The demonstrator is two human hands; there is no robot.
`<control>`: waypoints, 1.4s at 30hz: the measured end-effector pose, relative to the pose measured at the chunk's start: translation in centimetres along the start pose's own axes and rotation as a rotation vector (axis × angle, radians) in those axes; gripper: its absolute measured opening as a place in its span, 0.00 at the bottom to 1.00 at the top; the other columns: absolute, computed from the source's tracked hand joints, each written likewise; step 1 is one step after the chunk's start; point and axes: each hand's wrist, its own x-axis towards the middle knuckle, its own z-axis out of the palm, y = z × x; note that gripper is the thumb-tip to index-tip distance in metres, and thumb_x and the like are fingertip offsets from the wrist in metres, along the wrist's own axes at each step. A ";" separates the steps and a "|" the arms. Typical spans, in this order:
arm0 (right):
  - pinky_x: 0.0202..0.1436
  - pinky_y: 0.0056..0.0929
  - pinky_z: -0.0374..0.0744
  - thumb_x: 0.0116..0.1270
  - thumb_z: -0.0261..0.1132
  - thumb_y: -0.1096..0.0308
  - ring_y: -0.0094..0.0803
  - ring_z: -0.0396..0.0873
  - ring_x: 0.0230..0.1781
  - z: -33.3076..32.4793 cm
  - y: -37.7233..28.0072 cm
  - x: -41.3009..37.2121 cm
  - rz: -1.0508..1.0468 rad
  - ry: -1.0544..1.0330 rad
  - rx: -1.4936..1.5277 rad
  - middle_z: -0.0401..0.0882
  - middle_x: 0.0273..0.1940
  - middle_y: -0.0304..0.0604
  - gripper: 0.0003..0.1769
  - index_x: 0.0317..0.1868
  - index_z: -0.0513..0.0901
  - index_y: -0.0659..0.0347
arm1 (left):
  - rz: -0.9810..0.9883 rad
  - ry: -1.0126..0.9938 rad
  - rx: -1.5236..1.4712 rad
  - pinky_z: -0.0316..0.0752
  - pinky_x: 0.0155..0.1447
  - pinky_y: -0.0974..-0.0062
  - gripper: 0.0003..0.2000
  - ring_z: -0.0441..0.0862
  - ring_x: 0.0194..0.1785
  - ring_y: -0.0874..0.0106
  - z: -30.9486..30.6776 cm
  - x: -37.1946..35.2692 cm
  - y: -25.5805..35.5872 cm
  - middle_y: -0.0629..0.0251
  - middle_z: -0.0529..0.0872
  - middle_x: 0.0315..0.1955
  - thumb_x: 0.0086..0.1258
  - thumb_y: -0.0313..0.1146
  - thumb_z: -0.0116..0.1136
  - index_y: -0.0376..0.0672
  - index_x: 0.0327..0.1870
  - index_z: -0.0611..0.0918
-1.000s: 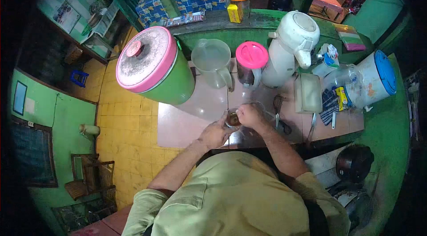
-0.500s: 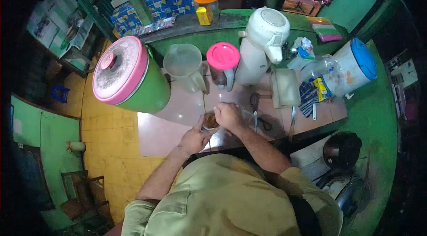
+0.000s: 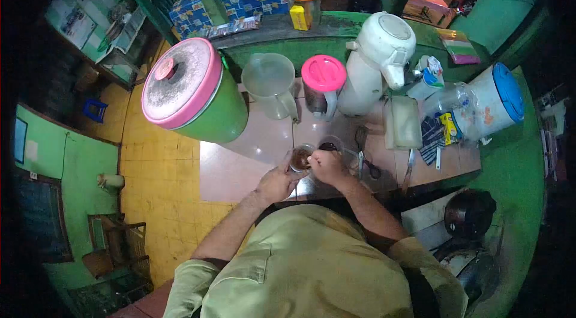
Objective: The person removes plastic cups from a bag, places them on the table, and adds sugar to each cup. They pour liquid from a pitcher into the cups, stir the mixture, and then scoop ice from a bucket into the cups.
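Observation:
My left hand (image 3: pixel 278 183) is wrapped around the side of a small clear cup (image 3: pixel 294 166) with brown contents, near the counter's front edge. Over the cup's right rim, my right hand (image 3: pixel 329 169) is closed in a pinch. Whatever thin thing it grips is too small and hidden to name. Just behind my right hand stands a second clear container (image 3: pixel 330 139) with something dark inside. A dark-handled utensil (image 3: pixel 372 170) lies to the right of that hand.
Along the back stand a pink-lidded green cooler (image 3: pixel 222 108), a clear pitcher (image 3: pixel 267 81), a pink-lidded jug (image 3: pixel 324 78) and a white thermos (image 3: pixel 360 78). To the right are a pale rectangular container (image 3: pixel 403 123), a knife (image 3: pixel 409 168), a striped cloth (image 3: pixel 431 138) and a blue-lidded white bucket (image 3: pixel 480 105).
My view has shifted, so the counter things appear farther right. My right hand has turned and lowered at the cup's rim, and the dark-filled container behind it now shows. My left hand keeps its hold.

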 end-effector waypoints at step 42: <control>0.64 0.57 0.70 0.64 0.66 0.54 0.61 0.71 0.60 -13.1 8.6 -1.5 -0.005 0.224 -0.328 0.74 0.60 0.60 0.31 0.63 0.76 0.63 | -0.195 0.202 -0.089 0.73 0.67 0.58 0.50 0.72 0.64 0.47 -2.1 1.8 -1.1 0.47 0.71 0.61 0.51 0.34 0.74 0.50 0.78 0.56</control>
